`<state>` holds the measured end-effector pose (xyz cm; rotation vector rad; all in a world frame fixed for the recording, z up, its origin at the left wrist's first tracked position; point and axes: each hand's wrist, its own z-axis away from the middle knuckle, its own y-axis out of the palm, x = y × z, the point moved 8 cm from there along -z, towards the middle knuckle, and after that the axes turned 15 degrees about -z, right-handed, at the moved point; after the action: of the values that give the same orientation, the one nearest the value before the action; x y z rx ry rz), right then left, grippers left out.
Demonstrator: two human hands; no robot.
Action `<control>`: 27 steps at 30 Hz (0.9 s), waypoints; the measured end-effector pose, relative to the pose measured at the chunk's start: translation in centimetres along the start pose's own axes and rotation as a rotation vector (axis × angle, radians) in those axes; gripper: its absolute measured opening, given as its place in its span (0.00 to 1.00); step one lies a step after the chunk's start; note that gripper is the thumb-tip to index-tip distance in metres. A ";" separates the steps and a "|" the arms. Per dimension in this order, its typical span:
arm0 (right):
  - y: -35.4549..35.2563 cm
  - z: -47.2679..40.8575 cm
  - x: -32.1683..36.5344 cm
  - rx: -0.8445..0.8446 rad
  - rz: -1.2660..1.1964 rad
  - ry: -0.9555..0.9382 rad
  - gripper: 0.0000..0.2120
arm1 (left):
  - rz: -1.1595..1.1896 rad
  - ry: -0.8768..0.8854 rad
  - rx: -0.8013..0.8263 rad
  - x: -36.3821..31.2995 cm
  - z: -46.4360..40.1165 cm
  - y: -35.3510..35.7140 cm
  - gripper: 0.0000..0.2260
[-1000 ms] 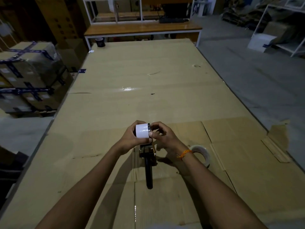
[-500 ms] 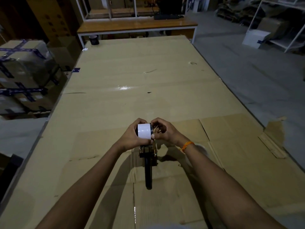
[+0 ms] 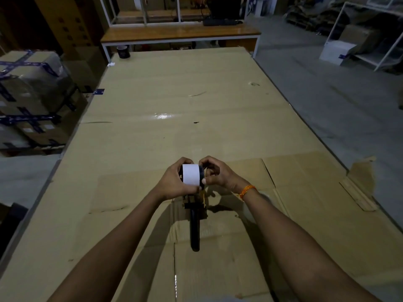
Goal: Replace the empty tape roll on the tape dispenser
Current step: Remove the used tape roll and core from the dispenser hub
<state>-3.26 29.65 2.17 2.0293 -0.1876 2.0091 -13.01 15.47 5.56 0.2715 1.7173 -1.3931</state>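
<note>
Seating roll on dispenser

My left hand [image 3: 174, 182] wraps the white roll [image 3: 190, 177], fingers curled round its left side. My right hand [image 3: 214, 174] pinches its right edge with thumb and fingertips. The roll sits atop the dispenser [image 3: 194, 223], whose black handle points toward me on the cardboard-covered table [image 3: 174, 105].
</note>
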 end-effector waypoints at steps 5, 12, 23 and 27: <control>-0.2 -0.1 -0.5 -0.012 -0.033 0.019 0.34 | -0.047 -0.001 -0.032 0.0 0.0 0.1 0.28; 0.0 0.0 -0.9 -0.036 -0.088 0.061 0.32 | -0.065 -0.019 -0.017 0.1 -0.2 0.1 0.28; 1.3 1.4 -4.4 -0.145 -0.148 0.142 0.26 | 0.031 -0.069 0.074 2.0 1.6 1.9 0.26; 2.8 2.1 -5.0 -0.183 -0.195 0.150 0.23 | 0.173 -0.089 0.080 2.0 1.9 2.1 0.31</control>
<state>-2.22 25.83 -2.50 1.7093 -0.1308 1.9362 -11.88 13.83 2.68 0.3875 1.5308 -1.3284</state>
